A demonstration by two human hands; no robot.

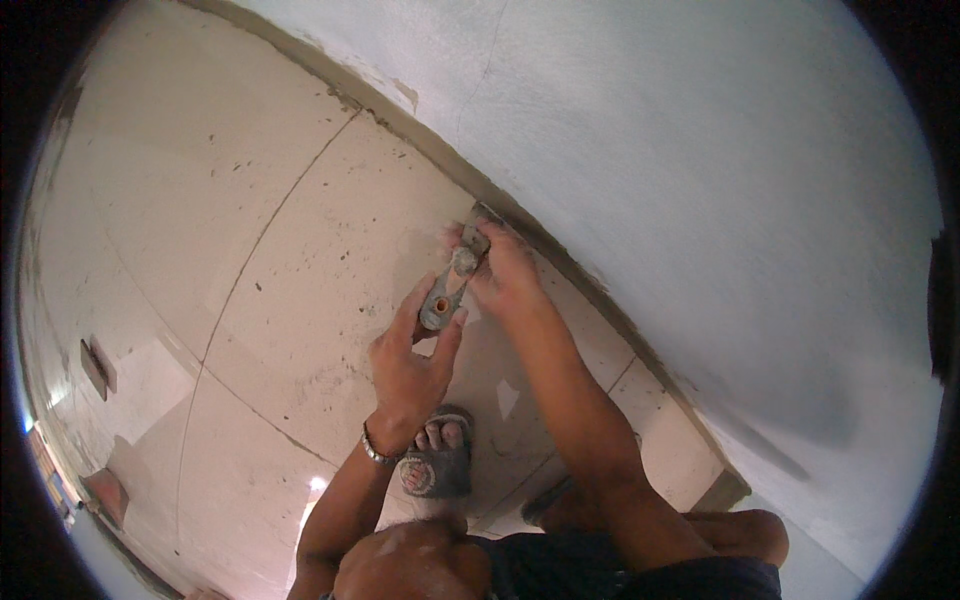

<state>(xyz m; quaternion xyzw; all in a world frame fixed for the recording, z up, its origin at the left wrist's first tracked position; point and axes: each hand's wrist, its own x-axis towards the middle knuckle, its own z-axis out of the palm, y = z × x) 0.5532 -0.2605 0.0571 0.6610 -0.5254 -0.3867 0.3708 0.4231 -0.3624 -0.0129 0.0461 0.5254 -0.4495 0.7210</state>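
Person crouched at the wall base, both hands on one scraper (pixel 452 280): left hand (pixel 412 368) pinches the handle end between thumb and fingers, right hand (pixel 503 272) closed over the blade end. Blade tip sits just beyond the right fingers, against the joint where floor (pixel 250 250) meets wall (pixel 700 180). Sandalled foot (pixel 438 455) just below the left wrist.

I see a pale tiled floor (pixel 250 250) filling the left of the frame, a white wall (pixel 720 200) upper right, and a grey sandal (pixel 438 470) at lower centre.
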